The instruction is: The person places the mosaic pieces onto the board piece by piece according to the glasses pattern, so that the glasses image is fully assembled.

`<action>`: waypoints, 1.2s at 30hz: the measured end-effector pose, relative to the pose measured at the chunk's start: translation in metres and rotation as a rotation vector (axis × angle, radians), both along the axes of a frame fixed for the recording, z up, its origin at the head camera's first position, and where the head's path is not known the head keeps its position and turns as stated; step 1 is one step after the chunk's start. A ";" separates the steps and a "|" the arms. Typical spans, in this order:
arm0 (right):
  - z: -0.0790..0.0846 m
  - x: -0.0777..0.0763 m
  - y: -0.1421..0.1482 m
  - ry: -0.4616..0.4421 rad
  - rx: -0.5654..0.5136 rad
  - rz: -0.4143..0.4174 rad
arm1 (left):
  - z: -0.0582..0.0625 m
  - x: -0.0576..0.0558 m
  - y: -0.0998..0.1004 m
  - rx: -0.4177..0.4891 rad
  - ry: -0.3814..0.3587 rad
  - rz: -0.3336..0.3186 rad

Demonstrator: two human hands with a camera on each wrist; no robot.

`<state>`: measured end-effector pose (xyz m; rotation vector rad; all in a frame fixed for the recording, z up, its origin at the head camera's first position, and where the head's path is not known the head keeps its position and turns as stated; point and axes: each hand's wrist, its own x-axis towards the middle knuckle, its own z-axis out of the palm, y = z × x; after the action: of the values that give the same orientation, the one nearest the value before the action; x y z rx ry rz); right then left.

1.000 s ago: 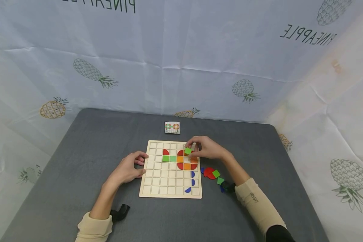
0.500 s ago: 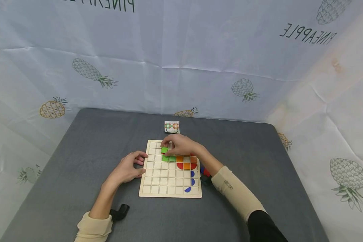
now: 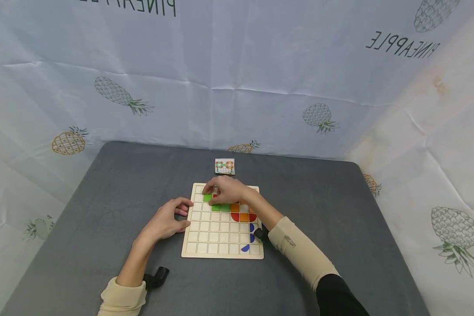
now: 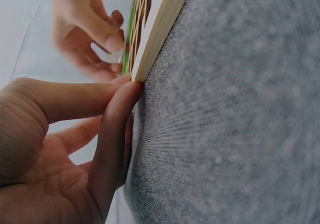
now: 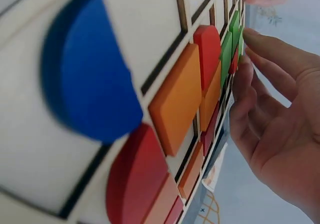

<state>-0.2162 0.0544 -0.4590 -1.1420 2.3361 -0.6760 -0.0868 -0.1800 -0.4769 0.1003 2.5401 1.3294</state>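
Observation:
A square wooden grid board (image 3: 217,237) lies on the grey table, holding coloured tiles in some cells. My left hand (image 3: 166,220) holds the board's left edge, its thumb and fingertips against the rim in the left wrist view. My right hand (image 3: 227,188) reaches across the upper part of the board. Its thumb and finger pinch a green square tile (image 3: 207,198) at an upper-left cell. Below and to the right sit other green squares (image 3: 220,207). Orange squares (image 3: 243,217) and red rounded tiles (image 3: 235,217) fill cells farther right, partly hidden by my right forearm.
A small pattern card (image 3: 224,166) lies beyond the board. Blue half-round tiles (image 3: 245,248) sit in the board's lower right cells. The loose tiles at the board's right are hidden under my right sleeve (image 3: 302,252). Pineapple-printed cloth (image 3: 189,118) hangs behind the table.
My right hand has carried the green square tile leftward over the board, from the right-hand group to an upper-left cell. My left hand has stayed at the board's edge.

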 end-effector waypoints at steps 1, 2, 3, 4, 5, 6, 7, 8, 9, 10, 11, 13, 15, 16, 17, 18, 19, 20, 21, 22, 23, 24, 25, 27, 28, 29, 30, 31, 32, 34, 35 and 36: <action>0.002 0.001 0.001 -0.014 -0.012 -0.002 | 0.000 0.000 0.000 0.001 0.000 0.001; 0.003 0.002 0.003 -0.030 -0.027 -0.005 | 0.000 0.000 0.000 0.002 0.000 0.000; 0.005 0.003 0.006 -0.045 -0.043 -0.006 | 0.000 0.000 0.000 0.002 0.001 0.001; 0.007 0.003 0.009 -0.062 -0.060 -0.009 | -0.001 0.000 0.000 0.002 0.001 0.000; 0.008 0.004 0.012 -0.073 -0.072 -0.012 | -0.001 0.001 0.000 0.003 0.001 0.001; 0.010 0.005 0.016 -0.077 -0.081 -0.017 | -0.001 0.001 0.001 0.004 0.002 0.000; 0.011 0.006 0.021 -0.077 -0.088 -0.022 | -0.001 0.001 0.001 0.004 0.003 0.001; 0.012 0.006 0.026 -0.073 -0.093 -0.028 | -0.001 0.001 0.001 0.004 0.004 0.001; 0.013 0.007 0.032 -0.066 -0.094 -0.032 | -0.001 0.002 0.002 0.005 0.005 0.004; 0.014 0.008 0.038 -0.059 -0.093 -0.039 | -0.001 0.002 0.002 0.007 0.005 0.005; 0.015 0.009 0.045 -0.053 -0.088 -0.050 | -0.001 0.002 0.002 0.009 0.005 0.007; 0.017 0.012 0.059 -0.050 -0.079 -0.071 | -0.001 0.003 0.002 0.013 0.004 0.010; 0.018 0.014 0.074 -0.057 -0.069 -0.089 | 0.000 0.003 0.002 0.013 0.004 0.010; 0.018 0.016 0.082 -0.059 -0.061 -0.098 | 0.000 0.003 0.002 0.013 0.004 0.009; 0.019 0.017 0.090 -0.062 -0.053 -0.107 | 0.000 0.003 0.002 0.012 0.004 0.009; 0.019 0.019 0.098 -0.067 -0.046 -0.108 | 0.000 0.003 0.002 0.011 0.002 0.009; 0.020 0.021 0.105 -0.071 -0.039 -0.106 | 0.000 0.003 0.002 0.010 0.001 0.011; 0.020 0.022 0.112 -0.076 -0.029 -0.104 | 0.000 0.003 0.002 0.009 -0.001 0.012; 0.020 0.024 0.119 -0.079 -0.015 -0.105 | 0.000 0.003 0.001 0.009 -0.002 0.014; 0.020 0.026 0.126 -0.088 -0.001 -0.103 | 0.000 0.003 0.001 0.007 -0.002 0.014; 0.021 0.029 0.132 -0.098 0.015 -0.103 | 0.001 0.003 0.001 0.006 -0.001 0.015; 0.021 0.031 0.138 -0.108 0.030 -0.101 | 0.000 0.003 0.001 0.004 0.001 0.015; 0.021 0.033 0.144 -0.114 0.047 -0.099 | 0.001 0.003 0.001 0.003 0.003 0.015; 0.019 0.037 0.154 -0.131 0.077 -0.101 | 0.001 0.002 0.001 0.002 0.008 0.014; 0.018 0.039 0.158 -0.140 0.090 -0.103 | 0.001 0.002 0.001 0.002 0.009 0.013; 0.017 0.041 0.162 -0.145 0.100 -0.102 | 0.001 0.002 0.001 0.004 0.010 0.014; 0.016 0.042 0.165 -0.149 0.108 -0.103 | 0.000 0.002 0.001 0.002 0.011 0.013; 0.014 0.043 0.168 -0.151 0.117 -0.105 | 0.000 0.002 0.001 0.000 0.014 0.012; 0.013 0.045 0.170 -0.154 0.126 -0.108 | 0.000 0.002 0.001 -0.003 0.016 0.012; 0.012 0.047 0.174 -0.159 0.136 -0.114 | 0.000 0.001 0.001 -0.010 0.021 0.011; 0.011 0.047 0.176 -0.160 0.138 -0.116 | 0.000 0.001 0.001 -0.014 0.024 0.010; 0.010 0.048 0.177 -0.160 0.141 -0.121 | 0.000 0.001 0.002 -0.016 0.026 0.010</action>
<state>-0.1681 0.2317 -0.4494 -0.8580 2.2895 -0.6100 -0.0857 -0.1785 -0.4771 0.1028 2.5754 1.3191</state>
